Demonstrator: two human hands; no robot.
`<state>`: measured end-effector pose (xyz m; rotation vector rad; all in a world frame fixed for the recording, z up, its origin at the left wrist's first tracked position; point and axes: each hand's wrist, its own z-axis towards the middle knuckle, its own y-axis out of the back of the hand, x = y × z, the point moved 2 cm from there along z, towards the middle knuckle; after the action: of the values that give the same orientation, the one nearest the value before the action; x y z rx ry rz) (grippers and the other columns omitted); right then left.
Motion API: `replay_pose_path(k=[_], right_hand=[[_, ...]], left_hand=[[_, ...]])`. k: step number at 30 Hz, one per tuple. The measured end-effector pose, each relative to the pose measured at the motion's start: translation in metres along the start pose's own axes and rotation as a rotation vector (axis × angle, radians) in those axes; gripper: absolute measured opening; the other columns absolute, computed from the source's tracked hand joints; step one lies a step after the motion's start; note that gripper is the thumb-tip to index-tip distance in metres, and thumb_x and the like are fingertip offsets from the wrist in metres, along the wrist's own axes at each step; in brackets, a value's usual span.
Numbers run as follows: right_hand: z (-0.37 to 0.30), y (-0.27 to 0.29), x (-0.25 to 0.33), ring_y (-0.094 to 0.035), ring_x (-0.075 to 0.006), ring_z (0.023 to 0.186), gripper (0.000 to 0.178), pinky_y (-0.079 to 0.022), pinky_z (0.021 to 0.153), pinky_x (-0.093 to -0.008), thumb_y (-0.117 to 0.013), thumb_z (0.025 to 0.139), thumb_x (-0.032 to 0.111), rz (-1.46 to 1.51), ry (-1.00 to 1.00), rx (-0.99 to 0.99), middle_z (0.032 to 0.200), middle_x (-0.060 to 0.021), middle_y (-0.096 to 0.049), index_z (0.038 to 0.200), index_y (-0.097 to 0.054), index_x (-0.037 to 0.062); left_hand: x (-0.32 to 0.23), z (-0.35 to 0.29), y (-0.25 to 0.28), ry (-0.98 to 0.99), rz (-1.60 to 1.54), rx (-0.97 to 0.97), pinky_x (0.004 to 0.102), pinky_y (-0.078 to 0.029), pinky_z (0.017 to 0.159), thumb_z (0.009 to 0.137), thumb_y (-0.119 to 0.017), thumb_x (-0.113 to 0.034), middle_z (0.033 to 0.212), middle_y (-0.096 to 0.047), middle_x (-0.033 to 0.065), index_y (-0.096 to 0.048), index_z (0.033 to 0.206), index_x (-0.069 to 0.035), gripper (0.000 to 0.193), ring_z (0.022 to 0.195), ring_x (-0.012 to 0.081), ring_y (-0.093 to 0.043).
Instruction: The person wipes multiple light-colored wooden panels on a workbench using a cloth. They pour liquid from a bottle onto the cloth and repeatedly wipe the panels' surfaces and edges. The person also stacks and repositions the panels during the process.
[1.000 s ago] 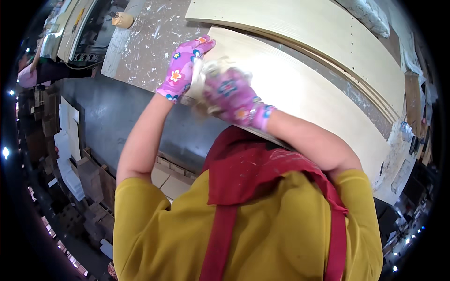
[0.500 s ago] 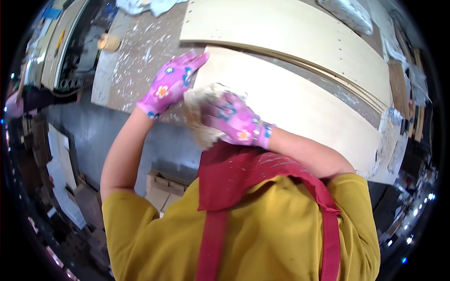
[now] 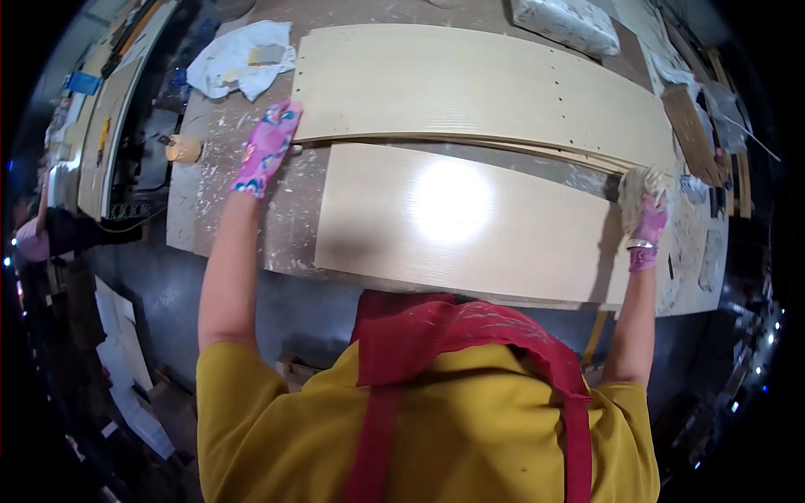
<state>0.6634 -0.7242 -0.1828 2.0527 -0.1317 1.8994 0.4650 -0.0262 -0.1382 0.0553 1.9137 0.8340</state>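
Observation:
Both my hands wear pink flowered gloves. My left hand (image 3: 270, 147) is at the left end of the far pale board (image 3: 436, 84), its fingers stretched out and their tips touching the board's edge. My right hand (image 3: 650, 220) is closed around a crumpled, off-white rag (image 3: 635, 191) by the right ends of the boards. In front of me lies the near board (image 3: 377, 210), flat and bare-faced, with a bright light reflection on it. Small dark holes run near both ends of the far board, which rests on other boards.
A stained worktable (image 3: 289, 226) carries everything. At its left are a white cloth (image 3: 243, 63) with a small block on it and a tan, cup-like thing (image 3: 183, 148). A white wrapped bundle (image 3: 566, 25) lies at the back. Brown planks (image 3: 694, 134) stand beyond the right end.
My right hand has swept the rag from the near board's left end to the right end. My left hand has left the near board and moved to the far board's left edge.

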Motion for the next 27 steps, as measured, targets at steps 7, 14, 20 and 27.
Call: replay_pose_path(k=[7,14,20,27], right_hand=[[-0.124,-0.26,0.101,-0.057,-0.0377,0.098,0.048,-0.044,0.088,-0.0481,-0.066,0.076,0.02,-1.085,1.13,0.473,0.11,-0.0191,-0.06,0.119,-0.056,0.0031],[-0.256,-0.391,0.126,-0.06,-0.0305,0.078,0.022,-0.048,0.067,-0.0439,-0.071,0.068,0.022,-0.532,1.381,0.956,0.081,-0.0099,-0.058,0.084,-0.061,0.0102],[-0.169,-0.291,0.119,-0.059,-0.0291,0.089,0.028,-0.049,0.077,-0.0421,-0.072,0.069,0.018,-0.816,1.128,0.842,0.096,-0.012,-0.06,0.093,-0.062,0.0064],[-0.248,-0.38,0.145,-0.061,-0.0264,0.086,0.03,-0.051,0.073,-0.0421,-0.069,0.067,0.014,-0.757,1.254,0.972,0.095,-0.0082,-0.06,0.095,-0.058,0.0099]], left_hand=[[-0.012,0.0,-0.024,-0.227,0.194,-0.143,0.0372,-0.037,0.103,0.095,-0.053,-0.039,0.135,-0.049,0.0265,-0.03,0.143,0.005,0.069,0.125,0.0362,-0.049],[-0.011,0.004,-0.021,-0.2,0.159,-0.072,0.0365,-0.034,0.107,0.096,-0.05,-0.041,0.14,-0.044,0.0252,-0.025,0.147,0.002,0.071,0.13,0.0331,-0.044],[-0.016,-0.002,-0.027,-0.157,0.203,-0.1,0.0415,-0.036,0.106,0.095,-0.051,-0.044,0.142,-0.041,0.0269,-0.025,0.147,0.001,0.073,0.13,0.0397,-0.042],[-0.006,0.002,-0.029,-0.165,0.134,-0.1,0.0403,-0.037,0.106,0.096,-0.05,-0.04,0.143,-0.038,0.0272,-0.024,0.147,0.001,0.071,0.129,0.0395,-0.043]])
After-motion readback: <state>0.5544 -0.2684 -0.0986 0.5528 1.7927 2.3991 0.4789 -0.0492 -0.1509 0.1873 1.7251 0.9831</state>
